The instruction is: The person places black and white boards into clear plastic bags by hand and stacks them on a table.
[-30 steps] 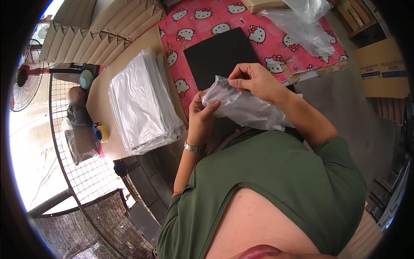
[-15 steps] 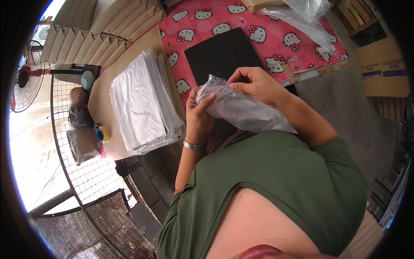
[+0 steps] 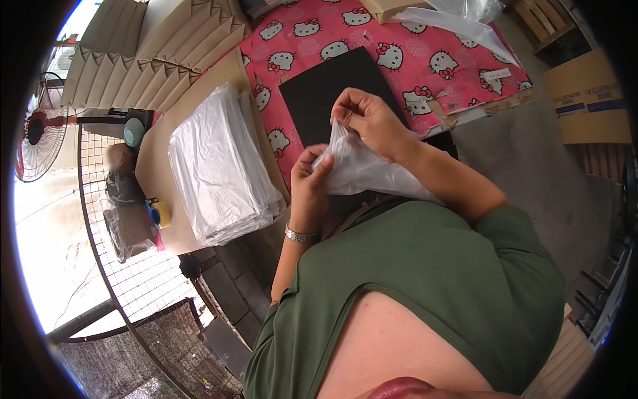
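Note:
Between my two hands is a clear plastic bag (image 3: 372,174), crumpled at its upper end and trailing toward my right forearm. My left hand (image 3: 310,174), with a metal watch on its wrist, pinches the bag's left side. My right hand (image 3: 373,126) grips the upper end between thumb and fingers and pulls it up into a peak. Just beyond my hands, a flat black board (image 3: 332,90) lies on the pink patterned table cover (image 3: 302,53); my hands and the bag hide its near part. To the left is a thick stack of clear plastic bags (image 3: 216,166).
Folded brown cardboard pieces (image 3: 126,76) are piled at the far left. A tape roll (image 3: 159,214) and a fan (image 3: 41,126) are on the left side. More clear plastic (image 3: 465,30) lies at the far right of the table, and a cardboard box (image 3: 585,103) stands beyond it.
My right hand has moved up and left, drawing the bag's end upward into a peak. My left hand has shifted slightly lower, still pinching the bag.

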A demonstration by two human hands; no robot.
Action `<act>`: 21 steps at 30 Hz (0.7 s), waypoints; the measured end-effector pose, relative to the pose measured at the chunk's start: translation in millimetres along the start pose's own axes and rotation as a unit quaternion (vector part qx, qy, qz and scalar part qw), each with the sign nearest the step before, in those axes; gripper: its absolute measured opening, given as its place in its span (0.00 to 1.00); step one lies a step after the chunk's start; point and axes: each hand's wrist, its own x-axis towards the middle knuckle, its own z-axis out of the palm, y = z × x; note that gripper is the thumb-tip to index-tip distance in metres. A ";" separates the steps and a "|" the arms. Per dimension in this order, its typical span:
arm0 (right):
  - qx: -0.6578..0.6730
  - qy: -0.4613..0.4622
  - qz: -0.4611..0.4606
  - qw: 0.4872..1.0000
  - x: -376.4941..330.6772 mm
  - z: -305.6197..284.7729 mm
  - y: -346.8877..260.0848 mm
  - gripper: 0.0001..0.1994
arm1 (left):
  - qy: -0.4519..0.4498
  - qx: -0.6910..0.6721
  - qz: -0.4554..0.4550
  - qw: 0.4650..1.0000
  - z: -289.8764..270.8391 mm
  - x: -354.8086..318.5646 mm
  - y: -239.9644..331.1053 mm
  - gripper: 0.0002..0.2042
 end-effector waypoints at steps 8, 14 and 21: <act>-0.230 -0.436 0.195 0.848 -35.9 -14.6 -30.1 0.10 | -0.018 -0.061 -0.032 0.997 -40.0 -12.7 36.5 0.11; -0.506 -0.087 -0.218 0.830 -13.5 -39.7 -50.2 0.23 | -0.083 0.230 -0.049 0.968 -55.0 -29.3 15.2 0.13; -0.380 -0.307 -0.108 0.866 -13.7 -15.7 -26.2 0.14 | -0.147 0.237 0.027 0.960 -5.8 -27.9 48.3 0.09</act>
